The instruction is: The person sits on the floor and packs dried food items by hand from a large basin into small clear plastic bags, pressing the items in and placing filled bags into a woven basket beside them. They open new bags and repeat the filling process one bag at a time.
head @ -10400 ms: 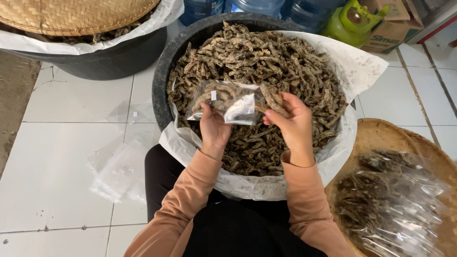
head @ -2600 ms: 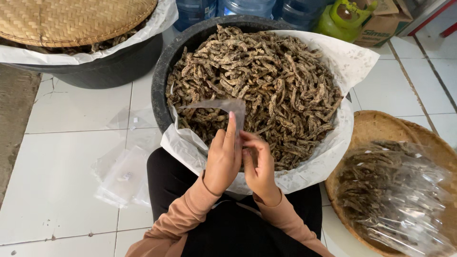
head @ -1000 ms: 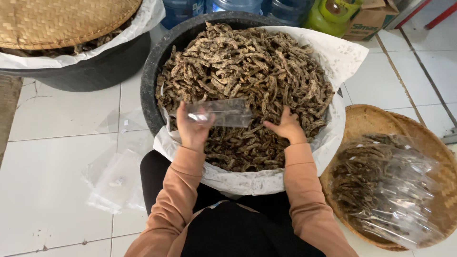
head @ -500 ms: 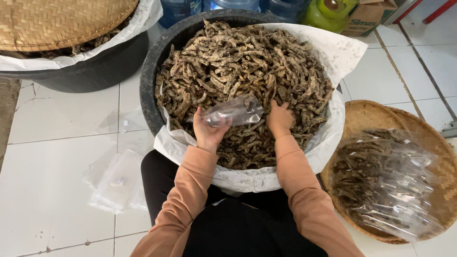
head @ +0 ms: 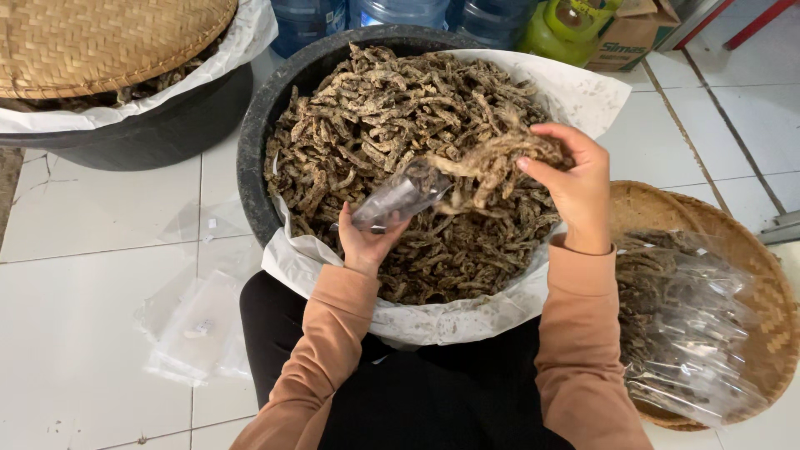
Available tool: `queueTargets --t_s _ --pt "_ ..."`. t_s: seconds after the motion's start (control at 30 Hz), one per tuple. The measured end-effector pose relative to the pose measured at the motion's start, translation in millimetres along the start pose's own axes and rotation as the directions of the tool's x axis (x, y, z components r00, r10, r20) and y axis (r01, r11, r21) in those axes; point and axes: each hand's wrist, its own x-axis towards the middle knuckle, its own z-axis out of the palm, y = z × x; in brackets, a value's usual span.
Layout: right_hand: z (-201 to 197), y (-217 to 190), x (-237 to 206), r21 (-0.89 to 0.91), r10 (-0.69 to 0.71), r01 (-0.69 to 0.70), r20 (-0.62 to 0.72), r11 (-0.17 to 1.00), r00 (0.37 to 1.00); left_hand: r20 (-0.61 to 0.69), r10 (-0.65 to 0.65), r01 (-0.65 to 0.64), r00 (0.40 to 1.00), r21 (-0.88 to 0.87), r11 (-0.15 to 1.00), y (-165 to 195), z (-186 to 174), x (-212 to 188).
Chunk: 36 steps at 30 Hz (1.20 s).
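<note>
Centre frame: left hand [head: 367, 243] grips a clear bag [head: 402, 193], still empty; right hand [head: 568, 187] clutches a bunch of dried fish [head: 492, 160] at its mouth, over the full tub [head: 250, 167]. Filled bags [head: 683, 325] lie in the basket [head: 771, 292], lower right

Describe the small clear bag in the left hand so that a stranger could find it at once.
Find the big black tub heaped with dried brown pieces. Over its near side, the left hand holds a small clear bag. Unlike the filled bags in the woven basket, it looks nearly empty.
</note>
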Motion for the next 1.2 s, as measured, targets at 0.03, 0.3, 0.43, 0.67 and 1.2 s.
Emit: queueTargets --t_s 0.03,0.3,0.43,0.67,1.2 --pt "9 -12 2 -0.001 -0.079 0.079 -0.013 0.997 0.997 0.007 -0.005 0.005 1.000 -0.030 1.000 -2 1 1" --pt "66 -41 7 -0.358 -0.492 0.539 0.221 0.762 0.842 -0.006 0.020 -0.020 1.000 0.021 1.000 1 8 -14" --pt "79 -29 12 -0.212 -0.508 0.519 0.108 0.828 0.855 0.006 -0.013 0.014 1.000 -0.098 0.995 -1 11 -22" --pt "83 -12 21 0.092 -0.400 0.406 -0.076 0.909 0.913 -0.016 0.038 -0.040 0.999 -0.093 0.995 0 14 -23" --pt "90 -26 36 -0.097 -0.467 0.564 0.455 0.820 0.758 0.167 0.011 -0.009 0.986 -0.011 1.000 1 26 -31"
